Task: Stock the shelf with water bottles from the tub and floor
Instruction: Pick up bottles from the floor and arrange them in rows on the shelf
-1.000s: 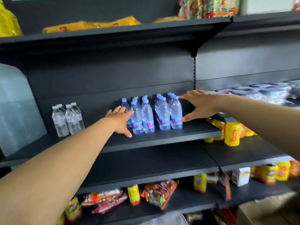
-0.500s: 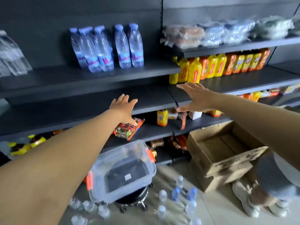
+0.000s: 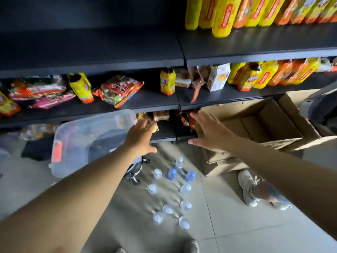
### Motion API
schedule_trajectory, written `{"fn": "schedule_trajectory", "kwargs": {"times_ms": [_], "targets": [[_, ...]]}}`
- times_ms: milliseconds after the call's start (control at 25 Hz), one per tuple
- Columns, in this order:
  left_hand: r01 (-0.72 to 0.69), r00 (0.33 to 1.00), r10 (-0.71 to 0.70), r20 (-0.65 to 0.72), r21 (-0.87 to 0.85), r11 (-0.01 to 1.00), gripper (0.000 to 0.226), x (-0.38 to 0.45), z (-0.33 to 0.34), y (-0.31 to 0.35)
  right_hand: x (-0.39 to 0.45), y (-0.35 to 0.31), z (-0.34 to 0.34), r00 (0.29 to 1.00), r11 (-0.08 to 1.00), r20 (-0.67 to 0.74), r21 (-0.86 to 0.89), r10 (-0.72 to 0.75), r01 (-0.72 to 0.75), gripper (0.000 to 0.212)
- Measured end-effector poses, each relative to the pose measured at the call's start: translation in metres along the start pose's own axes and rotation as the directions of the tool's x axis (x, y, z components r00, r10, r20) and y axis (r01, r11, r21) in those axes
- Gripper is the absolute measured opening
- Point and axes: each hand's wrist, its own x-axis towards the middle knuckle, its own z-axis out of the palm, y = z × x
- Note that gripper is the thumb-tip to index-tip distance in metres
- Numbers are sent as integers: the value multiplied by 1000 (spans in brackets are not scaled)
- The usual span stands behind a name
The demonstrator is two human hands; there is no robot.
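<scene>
Both hands are held out in front with nothing in them: the left hand (image 3: pixel 141 137) has its fingers (image 3: pixel 145 126) spread wide, and the right hand (image 3: pixel 209 133) is likewise splayed and flat. The water bottles (image 3: pixel 171 192) stand upright in a loose cluster on the floor (image 3: pixel 237 225), below and between the two forearms, caps facing up; two carry blue caps, the rest pale ones. The clear tub (image 3: pixel 87 141) sits on a wheeled stool to the left, and whether any bottles are left in it cannot be told through the blurred plastic.

The step in hand is judged to be a reach down for the next bottles. It would be done well if the hands were lowered straight over the cluster and one bottle were taken by the body in each hand (the caps are small and give a poor hold). The outermost bottles are best lifted first, so that neighbours standing close by are not knocked over. The cardboard box (image 3: pixel 259 128) on the right and the stool's legs (image 3: pixel 135 175) should be kept clear of on the way down.
</scene>
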Motion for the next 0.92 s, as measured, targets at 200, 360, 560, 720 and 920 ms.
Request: {"fn": "schedule_trajectory", "kwargs": {"times_ms": [200,360,560,720,920], "targets": [[121,978,-101,185,-103,987,99,19,172,12,14,66,159,988,983,136,160,68,-89,88],[193,957,-144,252,-182,964,98,41,320,1,32,128,313,958,899,153,335,244,-283,82],[355,921,-250,300,-374,857,101,86,456,-15,49,197,462,866,729,194,474,461,-494,81],[456,886,-314,342,-516,726,93,145,528,-18,77,236,534,791,564,223,595,569,-573,80],[454,890,-311,334,-582,674,75,196,598,-17,128,267,592,763,521,165,640,625,-565,56]]}}
